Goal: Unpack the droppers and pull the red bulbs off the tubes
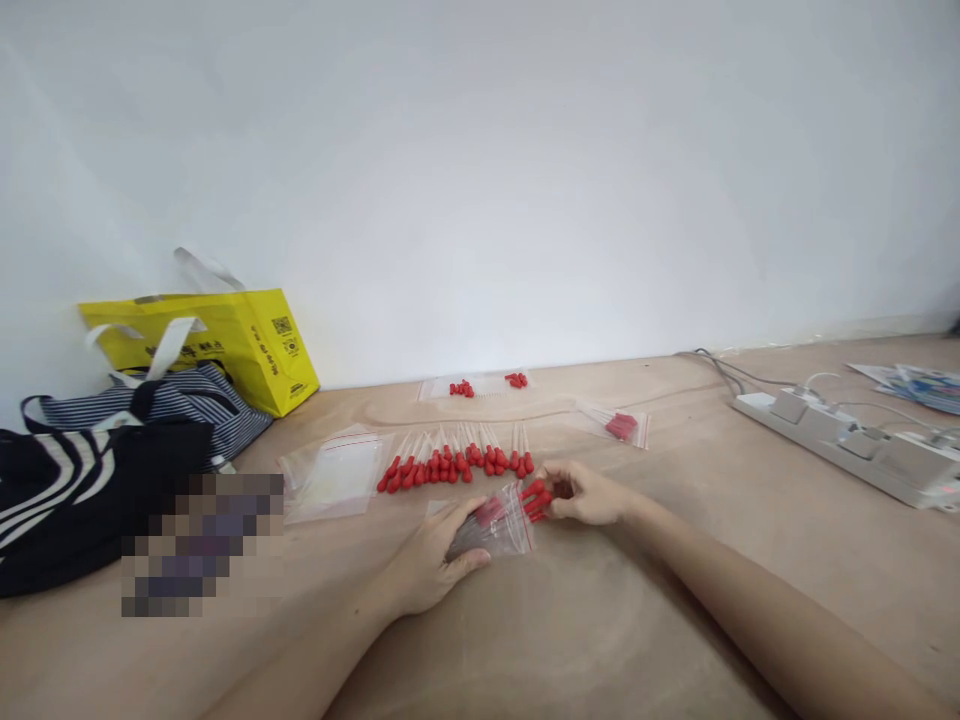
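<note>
A clear zip bag (pixel 514 537) lies on its side in front of me, held near its closed end by my left hand (pixel 431 562), thumb on the near side. Several red-bulbed droppers (pixel 535 497) poke out of its mouth on the right. My right hand (pixel 589 493) has its fingers closed round the ends of these red bulbs. More red shows through the plastic inside the bag. Just beyond both hands, a row of loose droppers (pixel 442 466) lies with red bulbs toward me and thin pale stems pointing to the wall.
Flat clear bags (pixel 341 475) lie left of the row. A bag with red bulbs (pixel 621 427) rests behind my right hand, and red pieces (pixel 462 389) sit by the wall. Yellow bag (pixel 262 350) and black bag (pixel 97 490) stand left; a power strip (pixel 825 445) and papers (pixel 915 385) lie right.
</note>
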Demonstrator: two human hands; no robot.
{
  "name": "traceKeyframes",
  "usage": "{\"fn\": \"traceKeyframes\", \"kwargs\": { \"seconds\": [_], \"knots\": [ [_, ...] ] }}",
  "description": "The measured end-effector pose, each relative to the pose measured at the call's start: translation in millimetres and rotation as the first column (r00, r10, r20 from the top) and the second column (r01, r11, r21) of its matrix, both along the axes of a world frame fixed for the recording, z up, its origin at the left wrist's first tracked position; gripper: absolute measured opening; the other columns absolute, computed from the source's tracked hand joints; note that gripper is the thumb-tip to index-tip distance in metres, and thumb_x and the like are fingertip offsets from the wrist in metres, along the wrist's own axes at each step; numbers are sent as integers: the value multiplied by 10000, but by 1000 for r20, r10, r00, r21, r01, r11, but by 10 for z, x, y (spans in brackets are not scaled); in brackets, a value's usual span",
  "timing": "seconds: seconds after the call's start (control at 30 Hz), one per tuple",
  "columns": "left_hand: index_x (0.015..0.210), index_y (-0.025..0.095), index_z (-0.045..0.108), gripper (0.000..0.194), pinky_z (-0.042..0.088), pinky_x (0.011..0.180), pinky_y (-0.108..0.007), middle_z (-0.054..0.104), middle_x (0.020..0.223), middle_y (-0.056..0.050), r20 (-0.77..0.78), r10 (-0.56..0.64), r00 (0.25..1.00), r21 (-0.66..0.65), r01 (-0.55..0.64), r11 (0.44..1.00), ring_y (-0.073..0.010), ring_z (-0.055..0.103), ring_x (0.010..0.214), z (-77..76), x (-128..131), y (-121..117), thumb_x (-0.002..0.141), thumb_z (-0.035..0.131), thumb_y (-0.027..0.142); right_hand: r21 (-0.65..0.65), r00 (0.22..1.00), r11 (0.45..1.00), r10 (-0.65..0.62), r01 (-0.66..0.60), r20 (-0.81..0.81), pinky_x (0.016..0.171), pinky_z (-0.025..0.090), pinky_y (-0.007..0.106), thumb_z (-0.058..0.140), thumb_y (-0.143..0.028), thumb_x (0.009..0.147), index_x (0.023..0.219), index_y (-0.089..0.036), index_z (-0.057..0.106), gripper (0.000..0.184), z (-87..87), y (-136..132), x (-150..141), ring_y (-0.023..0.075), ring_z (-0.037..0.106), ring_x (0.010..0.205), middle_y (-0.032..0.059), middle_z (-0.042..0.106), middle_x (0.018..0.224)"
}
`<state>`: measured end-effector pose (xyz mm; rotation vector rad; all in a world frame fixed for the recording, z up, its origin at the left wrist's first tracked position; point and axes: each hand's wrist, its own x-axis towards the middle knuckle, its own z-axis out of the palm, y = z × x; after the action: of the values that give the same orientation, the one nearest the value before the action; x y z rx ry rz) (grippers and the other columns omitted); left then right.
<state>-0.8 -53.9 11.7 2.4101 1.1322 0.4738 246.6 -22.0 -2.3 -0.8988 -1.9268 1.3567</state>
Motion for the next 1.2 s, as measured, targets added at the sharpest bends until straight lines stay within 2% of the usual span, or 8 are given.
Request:
{"fn": "traceKeyframes", "kwargs": {
  "seconds": [0.13, 0.27, 0.5, 0.63, 0.77, 0.9, 1.07, 1.2],
  "knots": [
    [1233, 217, 361, 501, 372, 920, -383, 493, 1211, -72, -16, 8, 1000, 2, -8, 1000, -222, 460, 1090, -12, -5, 9, 783, 484, 401, 73, 991, 997, -17, 7, 134, 508, 356, 182, 650, -171, 601, 932, -163, 525, 354, 54, -48, 25, 64, 442, 559, -50, 500, 654],
    [1231, 225, 364, 488, 369, 923, -388, 490, 1216, -65, -6, 7, 1000, 9, -7, 1000, -218, 456, 1093, -34, -16, 18, 786, 486, 386, 135, 985, 990, 17, -40, 171, 508, 352, 182, 718, -254, 566, 874, -168, 580, 348, 67, -76, -40, 59, 424, 548, -60, 491, 615],
    [1225, 240, 373, 475, 363, 930, -404, 474, 1242, -66, -6, -7, 1000, 5, 7, 1000, -228, 443, 1118, -26, -28, 20, 787, 484, 386, -221, 993, 971, -108, 94, -50, 453, 415, 195, 721, -333, 561, 829, -154, 559, 361, 56, 67, 241, 64, 523, 482, -26, 578, 681],
    [1220, 240, 378, 469, 374, 923, -392, 482, 1234, -59, -9, -9, 1000, -1, 9, 1000, -220, 452, 1108, 5, -30, 5, 786, 486, 380, -246, 964, 946, -242, 209, -112, 401, 391, 185, 731, -326, 534, 724, -155, 553, 311, 75, 172, 569, 58, 496, 424, -30, 574, 609],
    [1223, 256, 377, 465, 372, 922, -400, 483, 1234, -53, 15, -21, 1000, 14, 21, 1000, -221, 452, 1105, -10, -42, 11, 789, 484, 384, -117, 824, 857, -515, 502, -234, 392, 381, 197, 684, -396, 565, 688, -171, 522, 303, 31, 292, 752, 53, 453, 407, -18, 568, 609],
    [1229, 251, 373, 466, 368, 928, -403, 467, 1247, -61, 2, -24, 1000, 11, 24, 1000, -223, 434, 1125, -36, -51, 25, 797, 467, 398, 147, 648, 633, -721, 760, -245, 456, 416, 238, 567, -430, 661, 715, -181, 489, 266, -107, 387, 566, 92, 481, 466, -13, 523, 594],
    [1227, 241, 378, 463, 360, 936, -411, 466, 1248, -67, 7, -32, 999, 19, 32, 999, -228, 430, 1129, -24, -38, 18, 798, 470, 387, 308, 621, 553, -759, 774, -197, 591, 429, 293, 530, -317, 664, 714, -185, 513, 142, -230, 394, 119, 141, 497, 602, 15, 522, 677],
    [1228, 239, 378, 464, 361, 939, -404, 467, 1247, -69, 5, -29, 1000, 29, 29, 999, -227, 430, 1131, -21, -31, 15, 797, 472, 384, 498, 641, 526, -763, 689, -80, 672, 426, 293, 482, -240, 675, 745, -181, 524, 101, -228, 372, -107, 150, 510, 686, 37, 540, 763]
  ]
}}
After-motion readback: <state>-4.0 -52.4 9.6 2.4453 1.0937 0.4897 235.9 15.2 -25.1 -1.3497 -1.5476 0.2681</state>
